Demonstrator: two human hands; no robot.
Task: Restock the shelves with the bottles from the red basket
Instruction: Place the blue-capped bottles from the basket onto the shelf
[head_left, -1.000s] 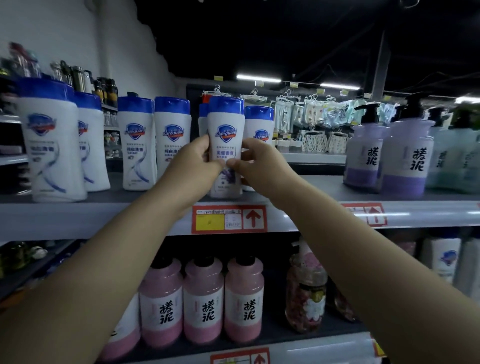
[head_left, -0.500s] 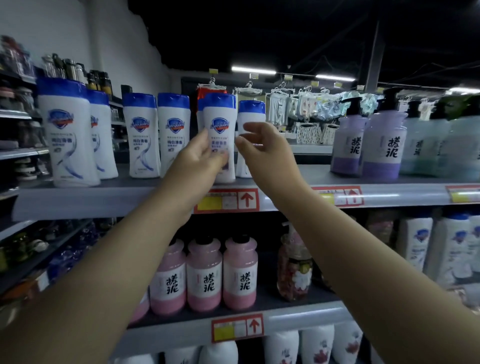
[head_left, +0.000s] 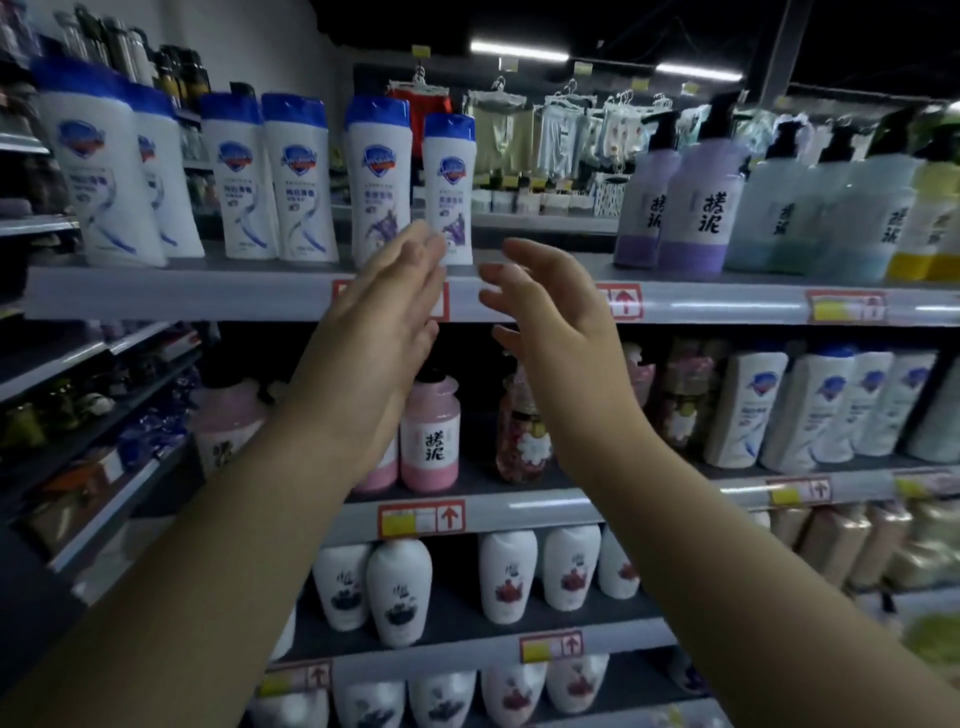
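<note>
A white bottle with a blue cap and purple flower label (head_left: 377, 176) stands upright on the top shelf (head_left: 208, 293), with a second one like it (head_left: 449, 187) just to its right. My left hand (head_left: 387, 312) hovers open in front of the shelf edge, below the first bottle, its fingertips overlapping the bottle's base in the image. My right hand (head_left: 545, 317) is open too, fingers spread, a little right of the second bottle and holding nothing. The red basket is out of view.
Several more blue-capped white bottles (head_left: 270, 176) line the top shelf to the left; purple pump bottles (head_left: 701, 192) stand to the right. Pink bottles (head_left: 430, 431) fill the shelf below, white flower-print bottles (head_left: 506, 574) the one under it. Clothes hang behind.
Both hands have let go of the purple-label bottle and drawn back and down from it, fingers spreading. The bottle stays standing on the top shelf. The view has tilted downward.
</note>
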